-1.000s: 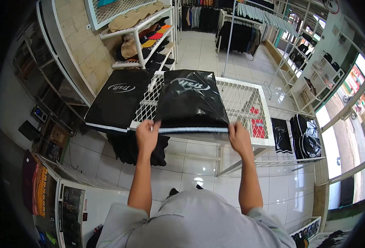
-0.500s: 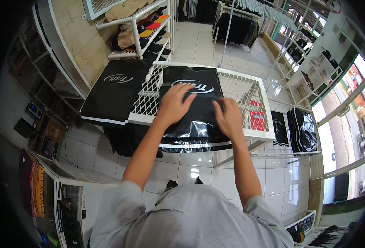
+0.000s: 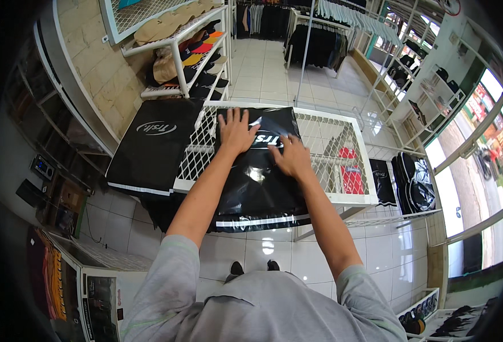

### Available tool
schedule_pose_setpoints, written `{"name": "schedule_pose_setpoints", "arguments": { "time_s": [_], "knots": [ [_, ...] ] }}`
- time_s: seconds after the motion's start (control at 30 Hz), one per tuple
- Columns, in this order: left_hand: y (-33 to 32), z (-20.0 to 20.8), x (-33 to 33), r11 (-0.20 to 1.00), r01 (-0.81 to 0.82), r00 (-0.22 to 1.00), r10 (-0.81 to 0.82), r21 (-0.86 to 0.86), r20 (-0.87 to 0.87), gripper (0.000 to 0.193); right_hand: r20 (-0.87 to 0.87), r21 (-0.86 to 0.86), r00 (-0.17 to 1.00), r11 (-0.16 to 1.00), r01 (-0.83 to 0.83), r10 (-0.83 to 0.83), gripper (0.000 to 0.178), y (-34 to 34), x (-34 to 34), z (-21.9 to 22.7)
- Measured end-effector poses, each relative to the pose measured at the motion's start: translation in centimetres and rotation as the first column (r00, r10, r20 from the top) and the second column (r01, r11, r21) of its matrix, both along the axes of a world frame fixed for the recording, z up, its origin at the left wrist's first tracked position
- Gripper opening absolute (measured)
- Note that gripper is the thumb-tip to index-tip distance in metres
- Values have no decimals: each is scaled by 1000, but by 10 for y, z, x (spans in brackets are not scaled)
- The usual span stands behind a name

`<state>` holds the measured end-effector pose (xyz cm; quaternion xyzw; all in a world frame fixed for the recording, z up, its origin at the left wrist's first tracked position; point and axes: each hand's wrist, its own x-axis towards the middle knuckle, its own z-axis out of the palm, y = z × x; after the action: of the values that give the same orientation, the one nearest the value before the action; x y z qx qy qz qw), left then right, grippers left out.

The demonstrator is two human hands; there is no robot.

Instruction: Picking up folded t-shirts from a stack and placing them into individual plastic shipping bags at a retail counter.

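Note:
A shiny black plastic bag (image 3: 251,188) with a light printed logo lies on the white wire-mesh table (image 3: 334,128), its pale-striped edge hanging past the near side. My left hand (image 3: 237,134) rests on its upper left part, fingers spread. My right hand (image 3: 292,157) presses on the bag just below and right of the logo, fingers apart and slightly bent. Neither hand grasps anything. To the left, another black bag (image 3: 151,145) with the same kind of logo lies flat, its striped edge toward me.
A white rack of caps (image 3: 177,68) stands beyond the table's left end. Red items (image 3: 351,171) show through the mesh at right. More black bags (image 3: 414,176) sit on a low shelf right of the table. Clothes racks (image 3: 317,48) stand farther back.
My left hand has moved onto the bag's upper left, and its fingers have spread. My right hand has moved left onto the bag near the logo. The whole view has shifted slightly.

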<state>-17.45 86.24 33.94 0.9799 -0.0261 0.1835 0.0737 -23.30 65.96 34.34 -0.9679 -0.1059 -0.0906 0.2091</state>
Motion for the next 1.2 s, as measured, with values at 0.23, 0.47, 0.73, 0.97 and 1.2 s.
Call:
{"name": "schedule_pose_setpoints", "arguments": {
  "time_s": [0.23, 0.47, 0.73, 0.97, 1.2],
  "knots": [
    [-23, -30, 32, 992, 88, 994, -94, -93, -58, 66, 302, -54, 950, 996, -69, 82, 62, 7, 120, -41],
    [-5, -22, 28, 977, -101, 989, 79, -189, -123, 101, 110, -35, 992, 997, 70, -66, 85, 16, 111, -36],
    [-4, -24, 21, 955, -173, 959, 107, -243, -263, 95, -11, -67, 997, 995, 77, -78, 96, 14, 104, -37],
    [27, -3, -123, 966, 61, 992, -87, -252, -95, 77, 28, 11, 989, 989, -145, 145, 70, -43, -6, -4],
    [28, -9, -287, 674, -302, 951, 267, -674, -158, 39, -54, 383, 913, 836, 393, -404, 40, -80, -179, -3]
  ]
}}
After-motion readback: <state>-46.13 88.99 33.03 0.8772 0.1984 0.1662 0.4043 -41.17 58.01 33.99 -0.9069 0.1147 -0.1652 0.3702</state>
